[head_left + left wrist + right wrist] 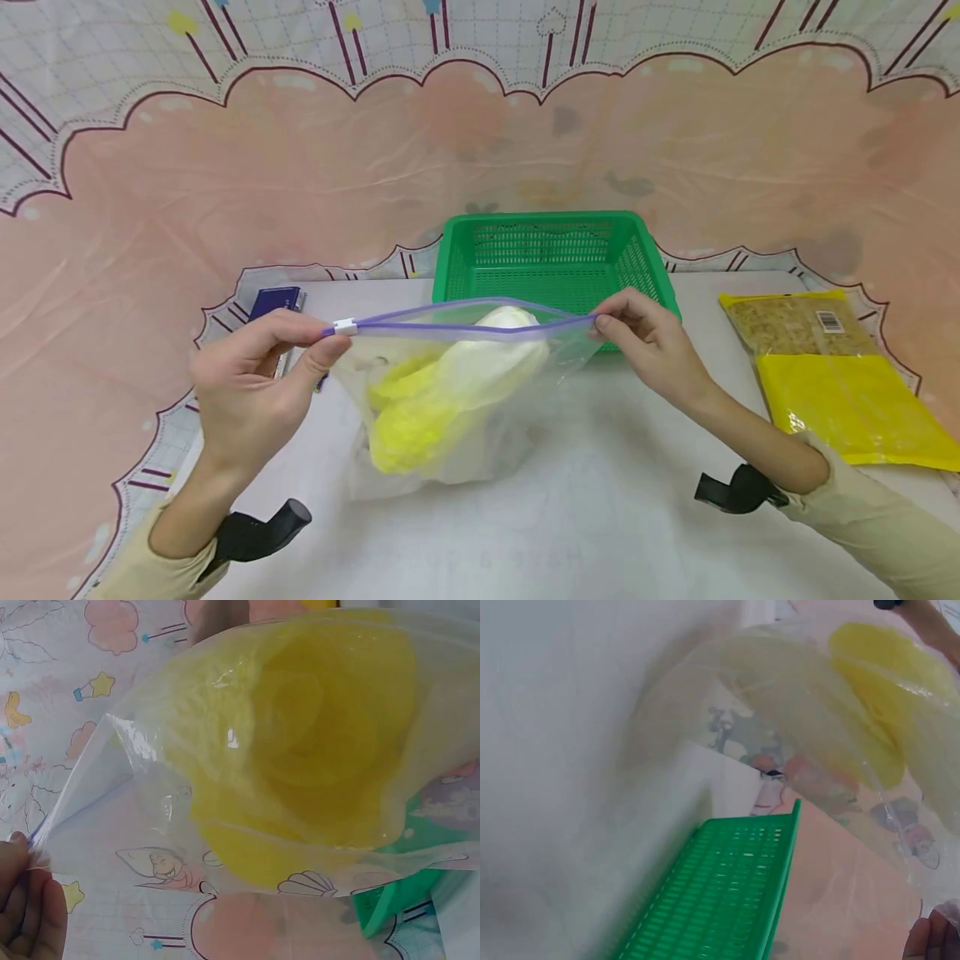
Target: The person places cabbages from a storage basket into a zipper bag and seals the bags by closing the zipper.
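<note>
A clear slider zip bag (495, 442) hangs above the white table, its purple-edged mouth parted in the middle. Between thumb and fingers, my left hand (258, 392) pinches the left end of the zip, right at the white slider (345, 327). At the opposite end, my right hand (660, 346) pinches the purple edge. Inside the bag lies a yellow and white item (420, 417); the plastic blurs it, so I cannot tell its kind. Close up in the left wrist view, its yellow part (315, 750) looks rounded.
Behind the bag stands a green slotted basket (540, 221), partly covered by it. A yellow packet (847, 400) with a see-through window lies at the right. A dark blue box (276, 300) sits at the back left, half hidden by my left hand. Patterned cloth hangs behind.
</note>
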The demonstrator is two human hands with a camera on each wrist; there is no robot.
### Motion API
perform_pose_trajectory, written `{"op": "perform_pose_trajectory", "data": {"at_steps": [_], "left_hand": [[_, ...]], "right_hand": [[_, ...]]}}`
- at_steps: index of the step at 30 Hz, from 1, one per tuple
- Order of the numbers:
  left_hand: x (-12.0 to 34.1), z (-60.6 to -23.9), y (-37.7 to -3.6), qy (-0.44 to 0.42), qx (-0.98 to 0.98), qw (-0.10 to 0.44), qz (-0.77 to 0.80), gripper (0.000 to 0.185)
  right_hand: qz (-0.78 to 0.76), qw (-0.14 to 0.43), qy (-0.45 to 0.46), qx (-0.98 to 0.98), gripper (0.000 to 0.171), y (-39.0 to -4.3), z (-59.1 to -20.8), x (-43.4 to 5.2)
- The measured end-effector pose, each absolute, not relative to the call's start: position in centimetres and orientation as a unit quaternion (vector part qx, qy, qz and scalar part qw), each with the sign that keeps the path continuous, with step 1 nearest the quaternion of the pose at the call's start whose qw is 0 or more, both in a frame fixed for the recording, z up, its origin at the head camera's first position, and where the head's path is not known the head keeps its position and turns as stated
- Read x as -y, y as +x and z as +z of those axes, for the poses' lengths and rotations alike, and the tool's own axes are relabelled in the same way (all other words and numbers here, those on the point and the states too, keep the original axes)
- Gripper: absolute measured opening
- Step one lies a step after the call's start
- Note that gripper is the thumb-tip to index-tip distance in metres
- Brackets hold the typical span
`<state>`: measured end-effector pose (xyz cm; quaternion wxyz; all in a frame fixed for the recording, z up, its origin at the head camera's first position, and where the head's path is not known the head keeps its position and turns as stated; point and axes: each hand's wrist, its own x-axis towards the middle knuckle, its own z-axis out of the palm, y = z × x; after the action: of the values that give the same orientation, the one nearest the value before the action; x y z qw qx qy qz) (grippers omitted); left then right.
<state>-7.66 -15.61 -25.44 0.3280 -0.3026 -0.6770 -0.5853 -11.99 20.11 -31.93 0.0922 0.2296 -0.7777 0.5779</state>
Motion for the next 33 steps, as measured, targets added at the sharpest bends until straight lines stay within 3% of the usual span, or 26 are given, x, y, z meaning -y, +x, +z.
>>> {"op": "perform_pose_trajectory", "data": {"at_steps": [7,9,14,16,20,24,28,33], "left_hand": [[14.8,-24.4,-7.6,-0.353,0.732,0.334,-0.478,0.012],[14.7,-24.2,-7.7,-0.362,0.748,0.334,-0.445,0.012],[14.1,-24.1,-7.9,-0.383,0.764,0.326,-0.403,0.02],[13.9,-24.1,-7.9,-0.389,0.771,0.321,-0.388,0.025],[13.7,-24.0,-7.8,-0.388,0.785,0.311,-0.37,0.019],[13.6,-23.7,-7.7,-0.396,0.8,0.3,-0.336,0.007],[13.3,-23.2,-7.6,-0.424,0.806,0.301,-0.282,0.025],[12.9,-22.7,-7.4,-0.459,0.804,0.319,-0.206,0.033]], "right_hand": [[0.533,0.041,0.201,0.821,0.013,-12.7,-32.1,-20.0],[0.51,0.072,0.229,0.826,0.015,-13.0,-31.9,-19.6],[0.454,0.214,0.367,0.783,0.024,-13.1,-30.2,-17.3],[0.431,0.235,0.415,0.766,0.025,-12.8,-29.2,-16.1],[0.404,0.218,0.479,0.748,0.04,-12.3,-27.5,-13.7],[0.413,0.169,0.506,0.738,0.034,-12.6,-26.3,-11.5],[0.439,0.124,0.536,0.711,0.027,-13.3,-25.8,-9.6],[0.452,0.135,0.578,0.666,0.014,-13.4,-25.8,-8.6]]}}
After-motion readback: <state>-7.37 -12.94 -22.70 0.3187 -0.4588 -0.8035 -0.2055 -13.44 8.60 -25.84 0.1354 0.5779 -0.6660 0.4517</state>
